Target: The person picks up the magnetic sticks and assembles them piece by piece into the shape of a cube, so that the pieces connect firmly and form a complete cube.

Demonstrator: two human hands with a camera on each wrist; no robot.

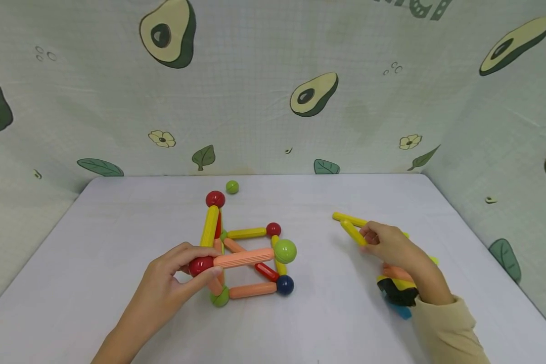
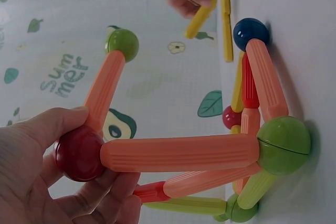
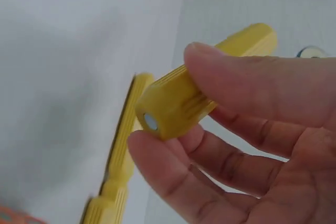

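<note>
My left hand (image 1: 175, 275) grips a red ball (image 1: 201, 266) at an upper corner of a frame built from rods and balls. From that ball an orange rod (image 1: 243, 258) reaches out to a light green ball (image 1: 285, 251). In the left wrist view another orange rod (image 2: 181, 153) links the red ball to a green ball (image 2: 284, 145) at the frame's base. A dark blue ball (image 1: 284, 285) marks a near base corner. My right hand (image 1: 393, 247) pinches a yellow rod (image 1: 353, 233) between thumb and fingers, above the table; a metal disc shows in its end in the right wrist view.
Beyond the frame a loose green ball (image 1: 232, 187) lies on the white table (image 1: 118, 227). More yellow rods (image 1: 348, 219) lie in a line by my right hand. Under my right forearm is a pile with orange, black and blue pieces (image 1: 397, 292). An avocado-print cloth (image 1: 255, 101) hangs behind.
</note>
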